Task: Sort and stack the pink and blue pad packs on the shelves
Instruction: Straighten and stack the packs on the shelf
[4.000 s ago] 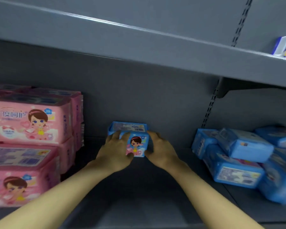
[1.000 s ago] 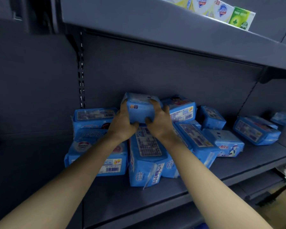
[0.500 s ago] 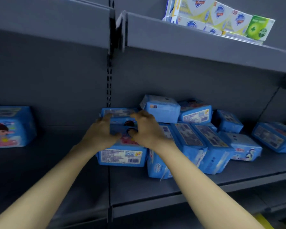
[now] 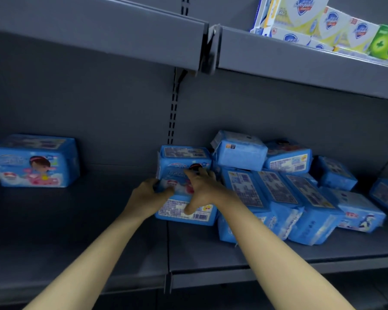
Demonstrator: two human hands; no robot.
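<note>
The left hand grips the top pack at its lower left edge: fingers curled round the side, thumb on the front face. The right hand lies spread against the two packs. Its fingers press on the front of the top pack and its thumb reaches down onto the label of the lower pack; it encloses nothing.

The top pack, blue, stands upright on the lower pack, which lies flat with its barcode facing out. Both sit on the shelf, just right of the slotted upright.

A heap of blue packs touches the stack on its right. A lone pack, blue, stands well apart to the left. Soap boxes occupy the upper shelf.
</note>
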